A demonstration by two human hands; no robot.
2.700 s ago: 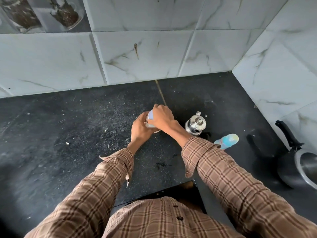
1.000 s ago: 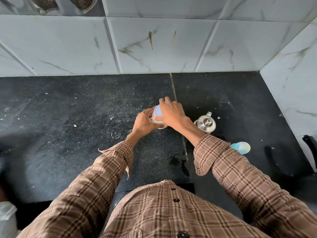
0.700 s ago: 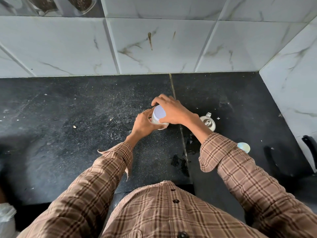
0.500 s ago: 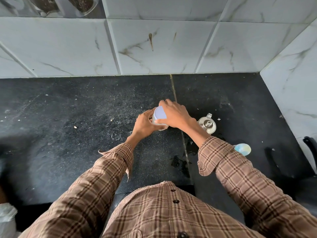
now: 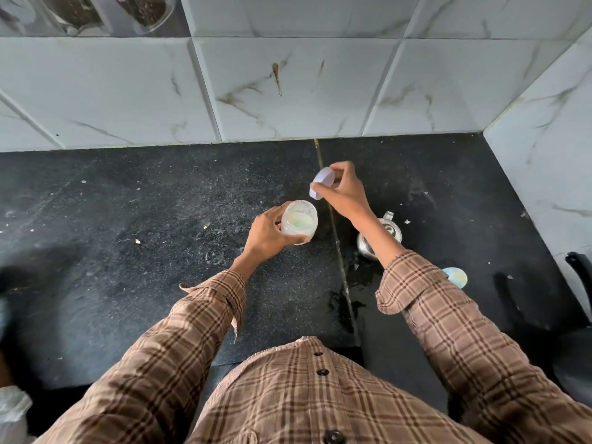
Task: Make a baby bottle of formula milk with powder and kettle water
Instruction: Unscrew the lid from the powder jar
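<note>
A clear jar of pale formula powder (image 5: 299, 221) stands open on the black counter (image 5: 160, 251). My left hand (image 5: 267, 233) grips the jar around its side. Just above and to the right, my right hand (image 5: 344, 193) pinches the jar's lilac lid (image 5: 322, 182), tilted and clear of the jar. A small steel kettle (image 5: 389, 233) stands to the right, partly hidden by my right forearm. The blue baby bottle (image 5: 456, 277) peeks out beyond my right sleeve.
A black-handled pan (image 5: 579, 267) sits at the far right edge of the counter. Water spots (image 5: 349, 299) mark the counter near the seam. Marble tile walls close off the back and right. A pale bag (image 5: 11, 411) shows at the lower left.
My right hand has lifted the lilac lid off the jar and moved it up and to the right. The jar now stands open in my left hand.
</note>
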